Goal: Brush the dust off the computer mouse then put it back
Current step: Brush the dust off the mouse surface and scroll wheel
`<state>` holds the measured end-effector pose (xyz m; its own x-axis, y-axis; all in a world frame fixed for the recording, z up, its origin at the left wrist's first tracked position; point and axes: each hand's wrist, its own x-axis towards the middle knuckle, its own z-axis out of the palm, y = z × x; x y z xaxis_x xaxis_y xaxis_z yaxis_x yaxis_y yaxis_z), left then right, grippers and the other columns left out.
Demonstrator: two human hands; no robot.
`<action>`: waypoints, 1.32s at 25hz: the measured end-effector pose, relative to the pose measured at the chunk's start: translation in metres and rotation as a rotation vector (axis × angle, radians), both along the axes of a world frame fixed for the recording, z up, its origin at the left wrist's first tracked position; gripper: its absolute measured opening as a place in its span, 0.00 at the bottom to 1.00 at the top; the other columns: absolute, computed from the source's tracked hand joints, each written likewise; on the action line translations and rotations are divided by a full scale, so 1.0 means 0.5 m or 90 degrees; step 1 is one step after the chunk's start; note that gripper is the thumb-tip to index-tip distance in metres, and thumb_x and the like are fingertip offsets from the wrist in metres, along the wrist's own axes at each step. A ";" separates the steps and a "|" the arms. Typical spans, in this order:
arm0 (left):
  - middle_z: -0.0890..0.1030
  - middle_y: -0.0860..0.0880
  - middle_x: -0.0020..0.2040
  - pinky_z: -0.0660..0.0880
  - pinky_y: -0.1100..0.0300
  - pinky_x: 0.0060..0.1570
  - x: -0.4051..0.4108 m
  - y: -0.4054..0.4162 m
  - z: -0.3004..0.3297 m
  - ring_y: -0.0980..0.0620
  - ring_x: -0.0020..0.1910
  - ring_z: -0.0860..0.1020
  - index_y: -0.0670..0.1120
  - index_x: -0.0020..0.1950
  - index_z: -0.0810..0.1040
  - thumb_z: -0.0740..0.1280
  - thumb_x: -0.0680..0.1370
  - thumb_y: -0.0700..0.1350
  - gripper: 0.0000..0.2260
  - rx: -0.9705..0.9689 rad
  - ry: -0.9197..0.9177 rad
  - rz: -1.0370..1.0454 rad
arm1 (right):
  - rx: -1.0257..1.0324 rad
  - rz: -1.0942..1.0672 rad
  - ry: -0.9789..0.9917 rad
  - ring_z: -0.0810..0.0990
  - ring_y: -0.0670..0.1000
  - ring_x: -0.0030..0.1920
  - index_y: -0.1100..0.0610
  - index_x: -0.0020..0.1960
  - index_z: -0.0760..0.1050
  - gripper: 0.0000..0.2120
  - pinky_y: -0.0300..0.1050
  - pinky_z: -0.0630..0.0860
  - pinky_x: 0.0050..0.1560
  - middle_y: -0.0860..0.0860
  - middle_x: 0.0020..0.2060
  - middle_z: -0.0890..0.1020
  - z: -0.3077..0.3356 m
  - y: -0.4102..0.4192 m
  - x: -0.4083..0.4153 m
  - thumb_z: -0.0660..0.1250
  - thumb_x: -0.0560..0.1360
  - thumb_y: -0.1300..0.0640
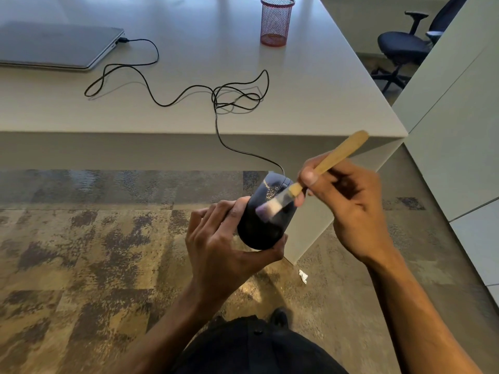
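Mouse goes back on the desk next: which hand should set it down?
Left. The left hand already grips the mouse, while the right hand is occupied with the brush.

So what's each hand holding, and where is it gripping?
Left hand cups the mouse around its rear and sides; right hand pinches the brush along its lower wooden handle.
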<state>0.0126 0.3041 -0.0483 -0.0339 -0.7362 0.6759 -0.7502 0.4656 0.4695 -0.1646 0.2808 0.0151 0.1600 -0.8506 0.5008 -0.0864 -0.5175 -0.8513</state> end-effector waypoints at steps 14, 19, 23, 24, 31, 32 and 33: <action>0.82 0.48 0.45 0.66 0.63 0.48 -0.003 0.003 0.001 0.54 0.43 0.76 0.40 0.53 0.80 0.69 0.68 0.66 0.30 -0.014 0.007 -0.003 | -0.050 -0.056 0.023 0.82 0.46 0.37 0.55 0.47 0.78 0.07 0.41 0.78 0.45 0.43 0.37 0.81 0.003 -0.016 -0.022 0.62 0.81 0.57; 0.82 0.49 0.45 0.66 0.64 0.49 -0.004 0.003 -0.001 0.56 0.44 0.75 0.41 0.52 0.80 0.69 0.68 0.67 0.30 -0.015 0.008 -0.008 | -0.037 -0.195 0.134 0.83 0.44 0.38 0.53 0.49 0.78 0.07 0.38 0.79 0.44 0.42 0.35 0.82 -0.009 -0.027 -0.025 0.62 0.81 0.53; 0.81 0.49 0.44 0.65 0.64 0.48 -0.004 0.003 -0.001 0.57 0.43 0.74 0.41 0.52 0.80 0.70 0.67 0.65 0.29 -0.023 0.007 -0.014 | -0.050 -0.227 0.082 0.83 0.45 0.39 0.52 0.49 0.78 0.06 0.44 0.81 0.44 0.42 0.37 0.82 -0.005 -0.037 -0.033 0.62 0.81 0.54; 0.81 0.49 0.44 0.65 0.64 0.48 -0.004 0.003 -0.001 0.57 0.44 0.74 0.40 0.52 0.80 0.70 0.68 0.66 0.29 -0.023 0.008 -0.014 | -0.053 -0.189 0.055 0.82 0.45 0.38 0.51 0.48 0.78 0.06 0.44 0.80 0.45 0.42 0.37 0.82 -0.005 -0.037 -0.032 0.62 0.81 0.55; 0.81 0.49 0.45 0.66 0.63 0.48 -0.004 0.003 -0.005 0.56 0.44 0.75 0.41 0.53 0.80 0.68 0.69 0.67 0.30 -0.019 0.007 -0.018 | -0.002 -0.274 0.087 0.82 0.42 0.38 0.56 0.48 0.78 0.07 0.45 0.80 0.46 0.43 0.36 0.81 -0.007 -0.052 -0.029 0.62 0.82 0.57; 0.81 0.49 0.45 0.66 0.63 0.48 -0.003 0.002 -0.006 0.56 0.44 0.75 0.41 0.53 0.80 0.69 0.68 0.66 0.30 -0.018 0.005 -0.017 | -0.014 -0.259 0.063 0.82 0.42 0.38 0.57 0.48 0.77 0.07 0.43 0.79 0.45 0.43 0.36 0.81 -0.002 -0.052 -0.029 0.62 0.82 0.58; 0.81 0.49 0.45 0.66 0.63 0.48 -0.003 0.002 -0.006 0.56 0.44 0.75 0.41 0.53 0.80 0.69 0.68 0.66 0.30 -0.019 0.005 -0.018 | -0.031 -0.216 0.042 0.82 0.42 0.38 0.57 0.48 0.77 0.06 0.40 0.78 0.45 0.43 0.36 0.82 0.003 -0.050 -0.027 0.62 0.82 0.58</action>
